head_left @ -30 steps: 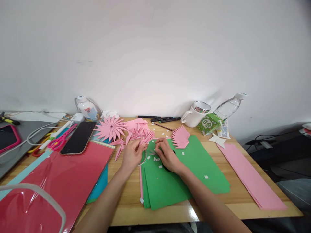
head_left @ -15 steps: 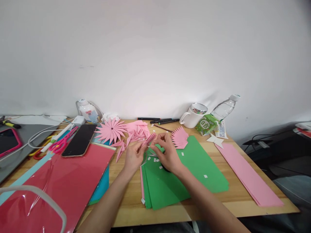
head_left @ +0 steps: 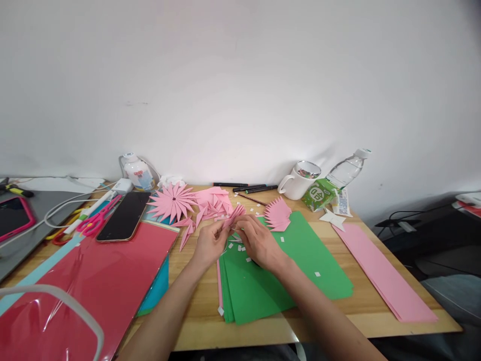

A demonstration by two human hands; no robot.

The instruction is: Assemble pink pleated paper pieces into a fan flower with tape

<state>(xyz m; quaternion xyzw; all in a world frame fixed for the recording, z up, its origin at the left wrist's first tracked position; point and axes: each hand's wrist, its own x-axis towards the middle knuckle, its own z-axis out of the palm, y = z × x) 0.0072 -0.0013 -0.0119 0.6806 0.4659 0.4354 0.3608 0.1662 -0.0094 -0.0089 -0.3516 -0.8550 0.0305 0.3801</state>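
My left hand (head_left: 210, 243) pinches a small fan of pleated pink folded paper (head_left: 236, 212) whose points spread upward. Against the fan's lower right side, my right hand (head_left: 259, 241) has its fingers pressed together; what lies between them is too small to make out. Both hands are over the upper left part of a stack of green paper (head_left: 300, 271), where small white paper bits (head_left: 282, 239) are scattered. A second pink folded fan (head_left: 278, 214) lies just beyond my right hand. To the left are a round pink paper pinwheel (head_left: 173, 201) and loose folded pink pieces (head_left: 212, 204).
Black pens (head_left: 261, 189), a white mug (head_left: 296, 181), a green carton (head_left: 318, 194) and a clear bottle (head_left: 347, 169) stand along the wall. Pink paper strips (head_left: 385, 273) lie right. Leftward are a phone (head_left: 122, 218), pink scissors (head_left: 98, 218) and red paper (head_left: 93, 281).
My right hand has turned over and closed in toward the fan, its fingers now bunched together and lower. The fan's points have fanned out a little and tilted right.
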